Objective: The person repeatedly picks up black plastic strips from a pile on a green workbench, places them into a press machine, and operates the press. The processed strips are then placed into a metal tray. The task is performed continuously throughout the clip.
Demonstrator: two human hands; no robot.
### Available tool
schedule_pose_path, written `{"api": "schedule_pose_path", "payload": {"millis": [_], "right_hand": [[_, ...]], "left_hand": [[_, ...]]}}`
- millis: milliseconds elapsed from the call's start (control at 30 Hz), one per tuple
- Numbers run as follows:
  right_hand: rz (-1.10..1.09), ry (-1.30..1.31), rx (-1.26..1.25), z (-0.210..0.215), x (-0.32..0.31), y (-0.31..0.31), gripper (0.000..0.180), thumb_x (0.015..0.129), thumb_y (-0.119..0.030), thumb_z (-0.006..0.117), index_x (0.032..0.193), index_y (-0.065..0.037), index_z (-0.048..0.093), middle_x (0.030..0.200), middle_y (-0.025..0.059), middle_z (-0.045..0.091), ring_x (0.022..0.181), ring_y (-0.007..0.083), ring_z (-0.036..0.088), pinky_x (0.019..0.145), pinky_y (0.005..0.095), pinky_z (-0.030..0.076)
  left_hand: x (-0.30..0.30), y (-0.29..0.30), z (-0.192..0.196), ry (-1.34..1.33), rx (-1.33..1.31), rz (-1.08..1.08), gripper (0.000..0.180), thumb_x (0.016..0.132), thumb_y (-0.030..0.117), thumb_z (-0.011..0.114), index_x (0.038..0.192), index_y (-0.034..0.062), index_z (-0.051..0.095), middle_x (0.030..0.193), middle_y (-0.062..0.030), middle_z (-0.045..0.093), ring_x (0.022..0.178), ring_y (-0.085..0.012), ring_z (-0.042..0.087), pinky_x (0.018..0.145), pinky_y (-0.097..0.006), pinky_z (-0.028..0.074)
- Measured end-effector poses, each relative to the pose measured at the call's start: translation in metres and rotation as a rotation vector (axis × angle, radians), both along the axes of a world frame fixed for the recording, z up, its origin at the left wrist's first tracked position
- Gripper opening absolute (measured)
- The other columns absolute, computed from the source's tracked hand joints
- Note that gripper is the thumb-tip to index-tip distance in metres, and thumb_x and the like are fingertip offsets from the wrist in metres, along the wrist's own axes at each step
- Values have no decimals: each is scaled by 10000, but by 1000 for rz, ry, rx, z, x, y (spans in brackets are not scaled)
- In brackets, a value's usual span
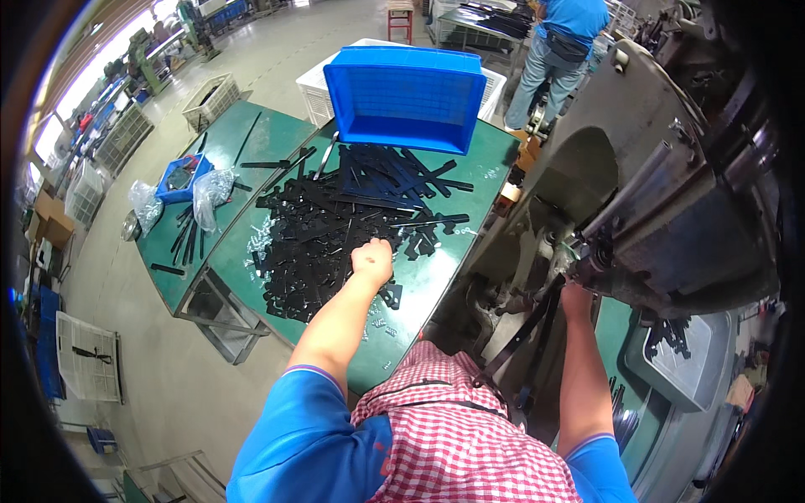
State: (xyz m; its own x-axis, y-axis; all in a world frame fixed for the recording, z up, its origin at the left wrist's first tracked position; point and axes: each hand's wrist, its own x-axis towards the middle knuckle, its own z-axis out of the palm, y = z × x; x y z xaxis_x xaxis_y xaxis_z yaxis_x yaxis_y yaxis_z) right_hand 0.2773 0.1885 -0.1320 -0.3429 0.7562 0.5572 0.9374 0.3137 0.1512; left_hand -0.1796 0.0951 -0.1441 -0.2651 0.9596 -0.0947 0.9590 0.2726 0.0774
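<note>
My left hand (372,261) reaches over the green table onto a heap of flat black metal pieces (314,251). Its fingers are curled together on the heap, and whatever they pinch is too small to make out. My right hand (576,300) is up at the press machine (671,210), beside its tooling. Long black bars (521,335) slant down from there toward my apron. The fingers of that hand are hidden, so its grip cannot be seen. Small shiny metal pieces (379,324) lie scattered near my left forearm.
A blue bin (402,134) lies tipped at the table's far edge, opening toward me. Further left, a small blue box (186,186) and plastic bags (213,198) sit on another green table (159,251). A grey tray (696,381) stands right. Another person (553,54) stands beyond.
</note>
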Motion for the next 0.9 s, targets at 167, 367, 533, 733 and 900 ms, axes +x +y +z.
{"api": "schedule_pose_path", "payload": {"millis": [167, 367, 533, 733, 900], "right_hand": [[31, 1590, -929, 106, -43, -63, 110, 826, -168, 570, 866, -72, 534, 713, 44, 498, 495, 150, 426, 440, 298, 347], [391, 1975, -918, 153, -78, -105, 142, 816, -186, 607, 850, -86, 512, 644, -12, 445, 455, 59, 347, 393, 209, 251], [459, 1986, -984, 144, -87, -101, 111, 806, -152, 638, 841, -95, 549, 625, -32, 449, 511, 66, 396, 431, 222, 292], [465, 2008, -1081, 148, -92, -101, 139, 814, -166, 660, 899, -75, 599, 658, -42, 490, 524, 62, 436, 452, 218, 336], [446, 1746, -1070, 148, -90, -93, 259, 789, -177, 690, 1015, -64, 629, 781, -27, 587, 527, 43, 435, 451, 210, 348]], "left_hand": [[-24, -13, -9, -26, 87, 23, 192, 740, 181, 564, 855, 32, 598, 894, -142, 622, 813, -297, 631, 708, -404, 505], [-15, 0, 9, 60, -41, -21, 341, 738, 326, 617, 934, 48, 596, 970, -129, 616, 881, -273, 626, 717, -382, 509], [3, -2, 11, 35, -36, -36, 309, 712, 273, 641, 928, 54, 610, 975, -127, 631, 873, -288, 631, 738, -396, 510], [-3, -2, 16, -53, 153, -33, 231, 753, 234, 542, 779, 18, 621, 819, -162, 636, 807, -321, 622, 690, -398, 491], [44, 2, 73, -1028, 280, -77, 213, 824, 193, 577, 752, -5, 543, 656, -62, 552, 576, -134, 542, 579, -278, 462]]}}
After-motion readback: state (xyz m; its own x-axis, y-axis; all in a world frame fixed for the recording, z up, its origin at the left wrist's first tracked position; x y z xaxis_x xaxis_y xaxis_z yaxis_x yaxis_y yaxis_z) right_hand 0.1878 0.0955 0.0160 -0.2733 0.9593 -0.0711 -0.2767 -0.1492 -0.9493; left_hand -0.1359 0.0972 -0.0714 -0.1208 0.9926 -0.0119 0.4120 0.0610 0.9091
